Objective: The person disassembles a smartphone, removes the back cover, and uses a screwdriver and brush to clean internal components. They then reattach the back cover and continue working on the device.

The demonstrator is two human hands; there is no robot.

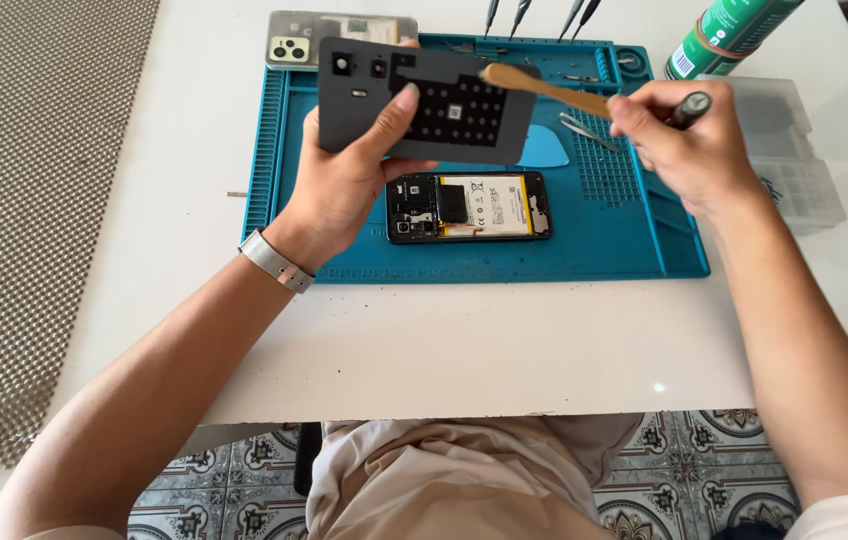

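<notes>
A blue work mat [634,250] lies on the white table [444,350], with an opened phone [469,207], tweezers [584,130], a green can [729,35] and a clear plastic box [794,160] around it

Left arm: bare, stretched forward from lower left, band on the wrist.
Left hand [344,175]: raised above the bench, palm away from the camera, thumb up along the near face of a held flat panel, fingers [316,122] wrapped behind its edge.
Right arm: bare, reaching in from lower right, wrist bent inward.
Right hand [689,140]: curled tight, knuckles up, pinching a slim stick that points left.
</notes>
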